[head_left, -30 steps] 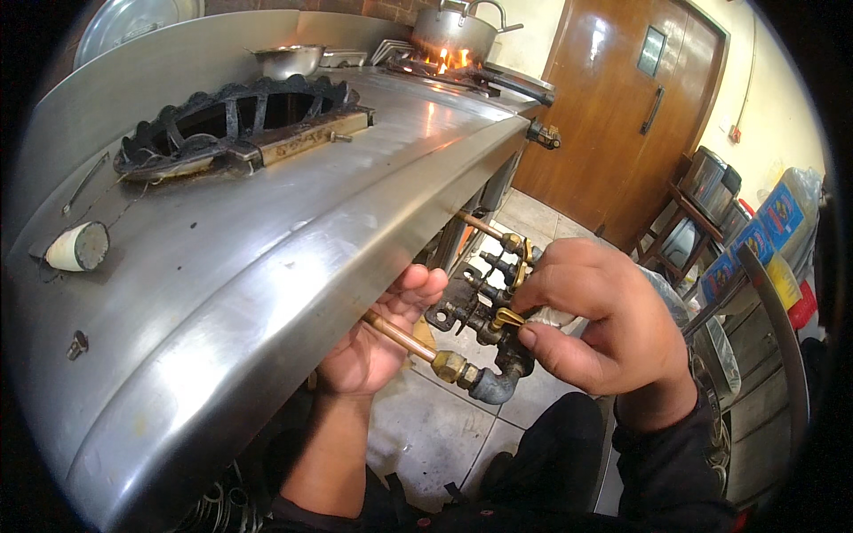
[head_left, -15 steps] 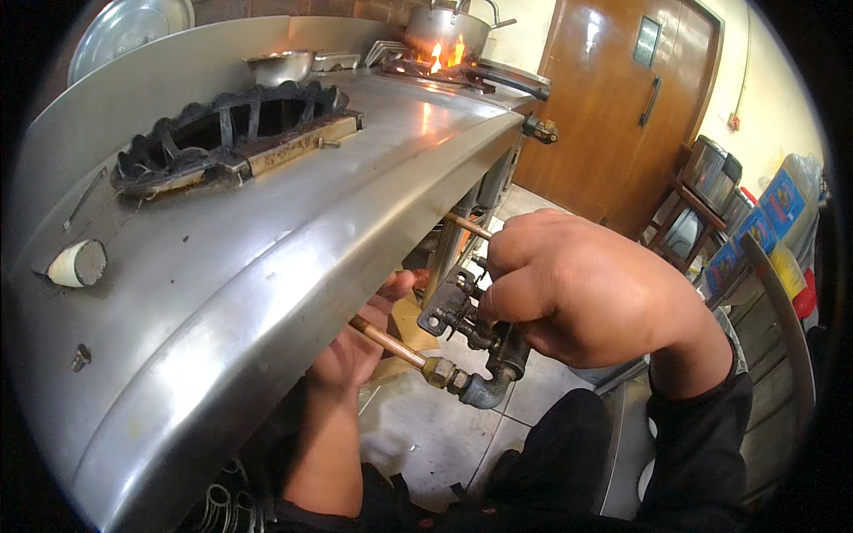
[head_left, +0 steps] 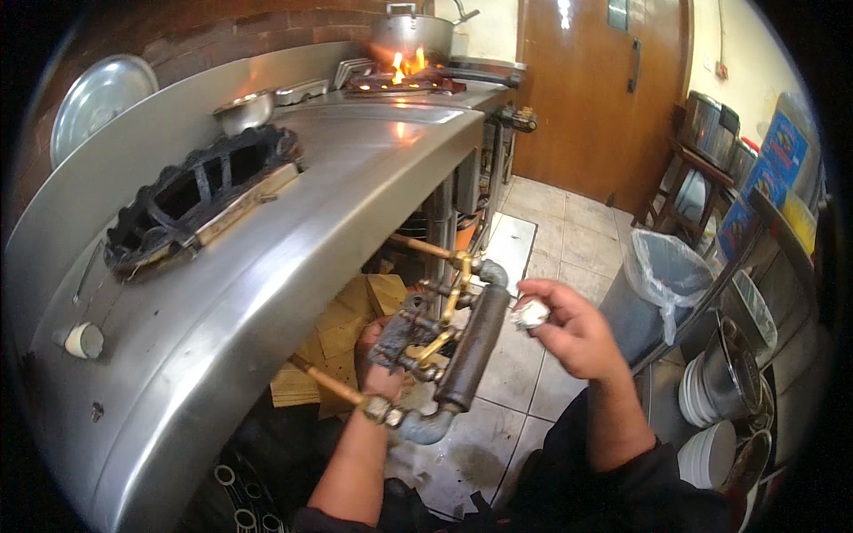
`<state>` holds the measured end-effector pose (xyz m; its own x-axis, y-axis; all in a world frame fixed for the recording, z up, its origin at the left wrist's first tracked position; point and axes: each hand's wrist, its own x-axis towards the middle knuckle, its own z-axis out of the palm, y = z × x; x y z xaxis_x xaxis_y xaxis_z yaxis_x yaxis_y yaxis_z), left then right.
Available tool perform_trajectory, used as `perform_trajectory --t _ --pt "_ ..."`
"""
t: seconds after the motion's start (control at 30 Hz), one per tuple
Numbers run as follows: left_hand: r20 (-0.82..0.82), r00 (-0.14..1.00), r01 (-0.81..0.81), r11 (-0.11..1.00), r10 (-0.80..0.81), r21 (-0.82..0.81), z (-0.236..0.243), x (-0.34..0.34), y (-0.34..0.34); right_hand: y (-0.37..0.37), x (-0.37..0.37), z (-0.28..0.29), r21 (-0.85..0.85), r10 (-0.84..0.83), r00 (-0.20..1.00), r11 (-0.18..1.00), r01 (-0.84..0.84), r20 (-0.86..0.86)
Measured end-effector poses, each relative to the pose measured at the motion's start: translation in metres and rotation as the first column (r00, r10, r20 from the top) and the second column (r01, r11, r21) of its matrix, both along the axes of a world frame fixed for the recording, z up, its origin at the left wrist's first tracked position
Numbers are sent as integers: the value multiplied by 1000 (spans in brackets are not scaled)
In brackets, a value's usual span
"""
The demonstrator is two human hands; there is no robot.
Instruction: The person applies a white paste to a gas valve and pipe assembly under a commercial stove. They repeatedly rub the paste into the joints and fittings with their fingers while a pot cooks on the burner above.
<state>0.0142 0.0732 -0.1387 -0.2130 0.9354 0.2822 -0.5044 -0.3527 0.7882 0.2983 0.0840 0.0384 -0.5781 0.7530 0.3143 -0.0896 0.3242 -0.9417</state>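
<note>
A gas pipe assembly [head_left: 475, 342] juts out from under the steel stove's front edge, with a thick dark tube, grey elbows, brass valves [head_left: 433, 348] and a dark metal bracket [head_left: 397, 334]. Copper-coloured pipes [head_left: 329, 377] run from it back beneath the stove. To the right of the tube, apart from it, my right hand [head_left: 577, 333] pinches a small silvery-white lump [head_left: 530, 314] between thumb and fingers; its exact kind is unclear. My left hand [head_left: 380, 377] is behind and below the bracket, which covers most of its fingers, so their grip cannot be seen.
A pot [head_left: 410, 37] stands over open flames [head_left: 409, 66] at the far burner. Nearer is a black burner grate [head_left: 200, 191] beside a metal bowl [head_left: 246, 113]. Brown cardboard [head_left: 333, 333] lies under the stove. A lined bin [head_left: 657, 275] and stacked containers [head_left: 711, 449] stand right.
My right hand has drawn off the valves toward the right, now with the silvery-white lump in its fingers. The brass valves have come into sight. The view has shifted.
</note>
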Motion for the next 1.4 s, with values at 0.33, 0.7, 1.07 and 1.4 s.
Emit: perform_trajectory --t 0.33,0.7,1.07,1.4 --pt "-107 976 -206 962 189 -177 46 78 -15 46 -15 -111 -392 70 990 913 -115 -126" --pt "-201 958 -234 964 206 -129 45 102 -18 31 -46 -134 -426 75 923 871 -246 -378" --pt "-437 849 -334 943 297 -9 50 112 -26 12 -63 -126 -431 -79 947 900 -66 -310" --pt "-434 841 -402 910 323 -100 36 100 -21 23 -47 -119 -391 -264 911 911 128 -316"
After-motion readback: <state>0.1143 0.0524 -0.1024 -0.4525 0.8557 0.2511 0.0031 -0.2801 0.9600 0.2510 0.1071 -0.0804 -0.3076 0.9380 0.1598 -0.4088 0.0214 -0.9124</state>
